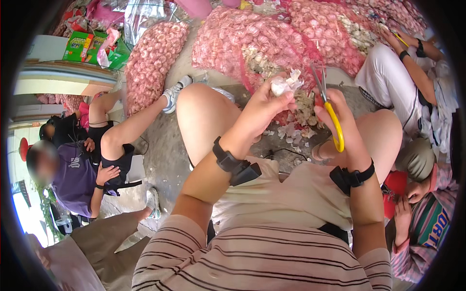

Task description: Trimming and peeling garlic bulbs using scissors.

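Note:
Between the thumb and fingers of my left hand (267, 102) is a garlic bulb (281, 86), with loose papery skin sticking up from it. A pair of scissors with yellow handles (334, 122) is in my right hand (336, 109). Its metal blades (321, 82) point up and away from me, a little apart, to the right of the bulb and not touching it. Beyond my hands lies a pink mesh sack of garlic bulbs (233, 43), its side open on dry stalks and skins (260, 60).
Shed garlic skins (291, 132) litter the concrete floor (160, 145) between my feet. Another full mesh sack (154, 62) leans at the left, near green cartons (78, 45). A person in a purple shirt (74, 174) sits left; at upper right a co-worker's hands (395, 40) hold a yellow-handled tool.

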